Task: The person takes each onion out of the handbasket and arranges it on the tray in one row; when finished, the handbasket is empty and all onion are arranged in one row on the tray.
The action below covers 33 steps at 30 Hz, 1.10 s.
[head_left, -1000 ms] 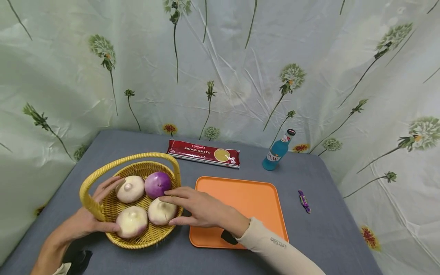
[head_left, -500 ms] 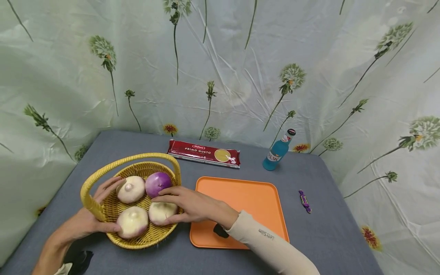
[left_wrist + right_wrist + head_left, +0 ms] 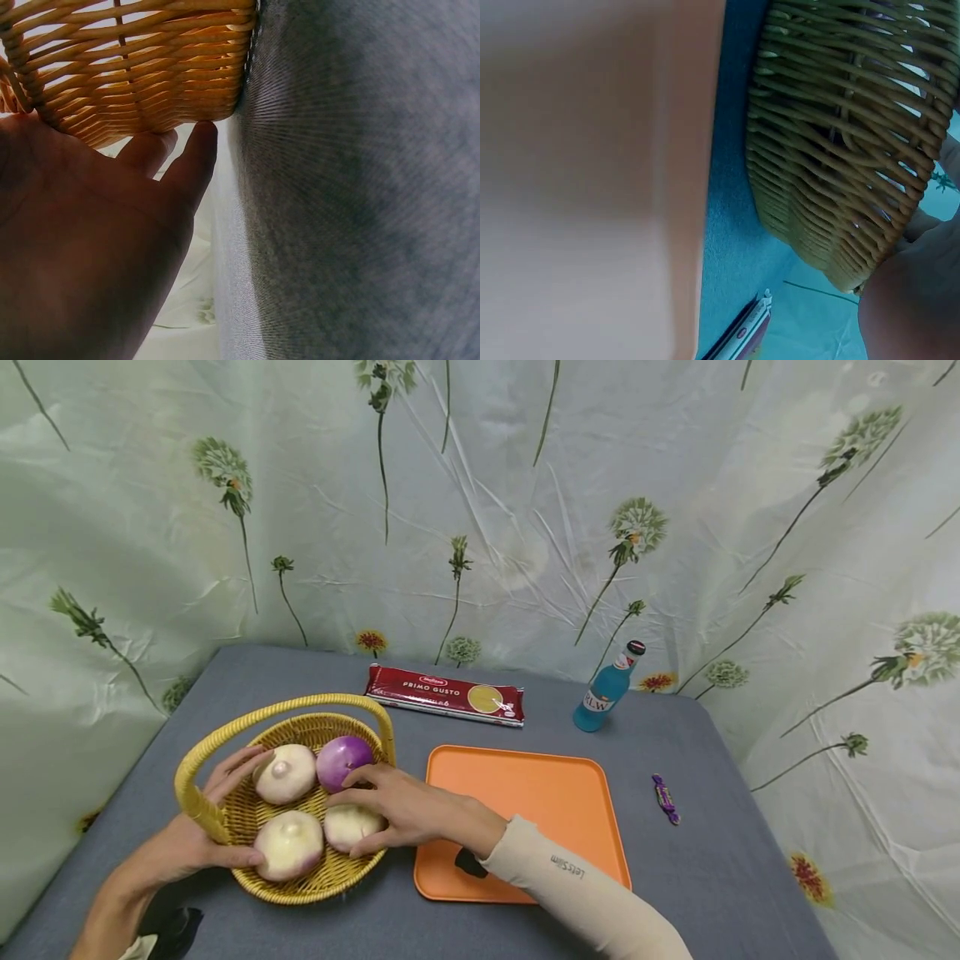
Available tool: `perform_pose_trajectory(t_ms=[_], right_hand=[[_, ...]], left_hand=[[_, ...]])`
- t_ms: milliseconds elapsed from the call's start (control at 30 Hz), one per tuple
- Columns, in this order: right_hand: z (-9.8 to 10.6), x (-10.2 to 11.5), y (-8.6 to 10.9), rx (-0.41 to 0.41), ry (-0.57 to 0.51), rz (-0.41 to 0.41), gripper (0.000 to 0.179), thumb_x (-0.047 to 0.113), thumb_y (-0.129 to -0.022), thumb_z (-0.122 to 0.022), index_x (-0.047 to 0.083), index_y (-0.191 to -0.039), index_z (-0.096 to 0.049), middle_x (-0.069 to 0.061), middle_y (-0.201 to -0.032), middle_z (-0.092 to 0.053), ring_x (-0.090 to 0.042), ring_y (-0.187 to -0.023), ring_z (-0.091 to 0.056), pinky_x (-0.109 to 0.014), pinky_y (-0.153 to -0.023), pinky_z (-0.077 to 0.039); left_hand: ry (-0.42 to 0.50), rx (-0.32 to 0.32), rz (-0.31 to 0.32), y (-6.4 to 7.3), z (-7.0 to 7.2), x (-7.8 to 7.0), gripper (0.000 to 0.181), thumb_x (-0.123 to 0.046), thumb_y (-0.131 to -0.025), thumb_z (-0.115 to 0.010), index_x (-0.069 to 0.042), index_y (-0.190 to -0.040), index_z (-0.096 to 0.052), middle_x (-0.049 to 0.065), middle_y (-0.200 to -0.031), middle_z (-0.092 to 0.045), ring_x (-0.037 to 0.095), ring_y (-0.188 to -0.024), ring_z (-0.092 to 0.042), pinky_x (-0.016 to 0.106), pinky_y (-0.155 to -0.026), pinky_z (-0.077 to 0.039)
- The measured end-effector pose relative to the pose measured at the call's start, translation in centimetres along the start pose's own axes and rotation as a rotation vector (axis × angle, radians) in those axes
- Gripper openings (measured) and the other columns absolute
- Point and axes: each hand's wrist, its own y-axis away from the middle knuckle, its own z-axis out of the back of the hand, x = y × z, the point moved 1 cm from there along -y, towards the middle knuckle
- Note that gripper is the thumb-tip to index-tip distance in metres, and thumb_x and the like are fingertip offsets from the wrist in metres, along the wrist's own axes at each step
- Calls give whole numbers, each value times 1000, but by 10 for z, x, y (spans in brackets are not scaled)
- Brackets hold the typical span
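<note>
A yellow wicker basket with an arched handle holds several white-and-purple turnips. My left hand grips its left wall at the rim, thumb over the edge near the front-left turnip; in the left wrist view that hand lies against the woven wall. My right hand reaches over the right rim, fingers and thumb curled round the front-right turnip, covering part of it. Behind are a white turnip and a purple-side-up turnip. In the right wrist view the basket hides my fingertips.
An orange tray lies right of the basket, under my right forearm. Behind it are a red pasta packet and a blue bottle with a dark cap. A purple wrapped candy lies to the right on the grey-covered table.
My right hand has moved left and deeper over the front-right turnip, its fingers curling round it. The left hand and the basket have stayed in place.
</note>
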Motion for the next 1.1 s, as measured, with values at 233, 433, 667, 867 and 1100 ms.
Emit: perform_pose_trajectory(t_ms=[233,433,667,867,1100], right_hand=[[-1,4,-3,40,6,-38,66,53,-91,-68,28,-148,-48,-1,-146,-45,-14,-134,-41,-30,-113,-30],[-3,5,-4,52,-7,-57,66,51,-91,-69,28,-148,-48,0,-145,-46,-15,-133,-42,-33,-109,-31],[-3,5,-6,61,8,-62,65,52,-91,-68,28,-148,-48,0,-145,-46,-15,-134,-42,-32,-109,-31],[-2,6,-6,78,1,-80,65,53,-92,-67,29,-149,-47,1,-145,-45,-15,-134,-41,-31,-107,-31],[-3,7,-7,81,-9,-98,66,53,-90,-69,30,-149,-47,1,-144,-46,-16,-130,-43,-29,-103,-32]], left_hand=[[6,6,-34,-1,1,-1,122,6,-55,-90,0,-157,-24,17,-160,-10,2,-146,-6,5,-103,-10],[4,5,-34,-2,1,-2,122,6,-55,-91,0,-157,-24,17,-159,-11,2,-146,-7,6,-103,-10],[-16,-3,-16,0,2,2,121,4,-56,-91,-1,-157,-25,21,-158,-10,1,-146,-8,5,-103,-11],[-23,-4,-16,-1,1,2,121,4,-56,-91,-1,-157,-25,22,-158,-10,1,-146,-7,5,-102,-9],[-19,2,-16,-1,0,2,120,4,-57,-91,-1,-157,-25,21,-158,-10,0,-146,-7,5,-102,-10]])
